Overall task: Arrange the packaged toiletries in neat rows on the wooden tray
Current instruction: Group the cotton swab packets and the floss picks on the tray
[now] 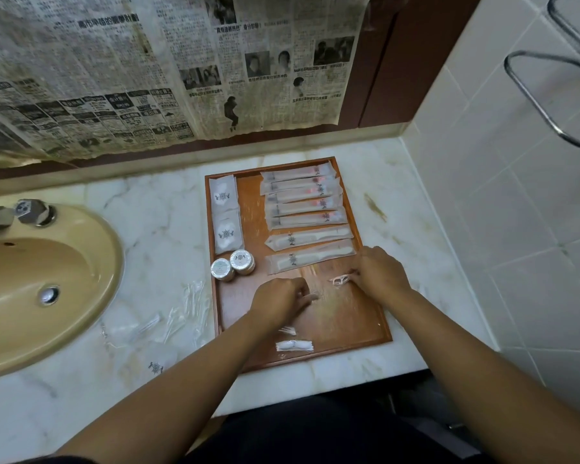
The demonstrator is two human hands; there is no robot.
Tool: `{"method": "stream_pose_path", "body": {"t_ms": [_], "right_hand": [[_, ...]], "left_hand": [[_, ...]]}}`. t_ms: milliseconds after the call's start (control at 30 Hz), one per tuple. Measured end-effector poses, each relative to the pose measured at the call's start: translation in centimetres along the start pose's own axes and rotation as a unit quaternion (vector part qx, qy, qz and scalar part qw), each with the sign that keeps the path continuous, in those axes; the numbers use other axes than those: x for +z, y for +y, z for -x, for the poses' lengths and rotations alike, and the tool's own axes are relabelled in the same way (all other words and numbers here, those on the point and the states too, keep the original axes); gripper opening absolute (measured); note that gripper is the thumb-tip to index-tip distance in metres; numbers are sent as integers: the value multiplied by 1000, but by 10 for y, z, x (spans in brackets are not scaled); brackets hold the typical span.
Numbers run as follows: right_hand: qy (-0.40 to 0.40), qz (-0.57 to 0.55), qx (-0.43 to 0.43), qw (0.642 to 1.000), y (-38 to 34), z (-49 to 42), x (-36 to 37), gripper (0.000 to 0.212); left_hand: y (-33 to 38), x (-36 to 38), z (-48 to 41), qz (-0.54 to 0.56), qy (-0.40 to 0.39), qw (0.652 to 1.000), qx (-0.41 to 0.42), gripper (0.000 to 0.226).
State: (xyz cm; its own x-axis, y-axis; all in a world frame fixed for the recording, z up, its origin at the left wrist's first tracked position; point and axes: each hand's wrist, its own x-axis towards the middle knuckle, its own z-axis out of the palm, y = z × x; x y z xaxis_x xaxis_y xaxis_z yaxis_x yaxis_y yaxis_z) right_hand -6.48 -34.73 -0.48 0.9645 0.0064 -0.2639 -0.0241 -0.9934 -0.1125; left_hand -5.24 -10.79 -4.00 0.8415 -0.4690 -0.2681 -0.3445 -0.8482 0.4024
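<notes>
Marble worktop (399, 209) runs along a wall papered with old newspaper (148, 61); white tiled wall (516, 195) on the right. Tan oval sink (31, 262) set into the worktop at far left, chrome tap (34, 211) on its rim.

Wooden tray (252, 202) lies on the worktop right of the sink, long side running away from the person.

- On the tray, far right: five long packets with red marks (302, 195), stacked in a column, edges overlapping slightly.
- Just nearer than those: two long comb packets (308, 249), parallel, same direction.
- Far left of tray: two square white sachets (225, 216), one behind the other, each with a dark emblem.
- Just nearer than the sachets: two round tins (233, 264), side by side and touching.

Both hands are over the near middle of the tray. Right hand (379, 272): grip pinching one end of a small clear packet (339, 280) with something white inside, low over the tray. Left hand (278, 303): fingers curled, tips at some clear film on the wood; cannot tell whether the grip has closed on it.

A twisted white packet (294, 345) lies near the tray's front edge. Loose clear packets (181, 316) are scattered on the worktop between sink and tray.
</notes>
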Motion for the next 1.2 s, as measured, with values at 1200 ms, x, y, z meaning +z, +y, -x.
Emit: {"method": "stream_pose_path", "body": {"t_ms": [1200], "right_hand": [[25,-276,20,961,6,29,17,18]], "left_hand": [[37,-3,-21,490,-23,849,-196,17]]}}
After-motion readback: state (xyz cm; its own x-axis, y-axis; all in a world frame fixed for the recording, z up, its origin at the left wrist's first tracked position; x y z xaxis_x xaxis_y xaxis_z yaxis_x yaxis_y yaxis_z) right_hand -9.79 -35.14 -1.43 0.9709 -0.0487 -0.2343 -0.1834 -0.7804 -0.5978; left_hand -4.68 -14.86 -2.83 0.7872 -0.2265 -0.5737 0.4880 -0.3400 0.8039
